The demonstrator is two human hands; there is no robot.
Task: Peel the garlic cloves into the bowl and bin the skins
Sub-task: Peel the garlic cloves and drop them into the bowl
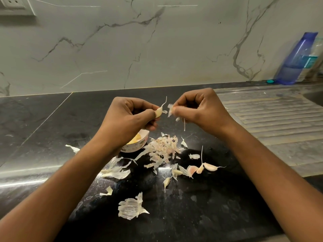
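Nearest, a large flat husk of garlic skin (130, 209) is seen lying on the black countertop (201, 215); a smaller scrap (108, 190) lies just beyond, to the left; further in, several unpeeled cloves (210, 166) are clustered on the right, some touching; a pile of skins (163, 148) is heaped mid-counter, just beside a small patterned bowl (135, 145); the bowl is partly hidden by the left wrist, with something yellow visible inside. Above the pile both hands are held off the counter; left hand (132, 117) is curled, thumb and forefinger clamped on a partly peeled garlic clove (158, 112), a skin strip sticking up from it; right hand (201, 110) is curled, fingertips pinched on a torn skin piece (169, 110), shreds hanging below; clove and torn piece are near but apart. Farther back, a ribbed drainboard (272, 119) is set on the right; a blue bottle (295, 60) is stood against the marble wall (122, 49); a wall socket (12, 2) is mounted top left.
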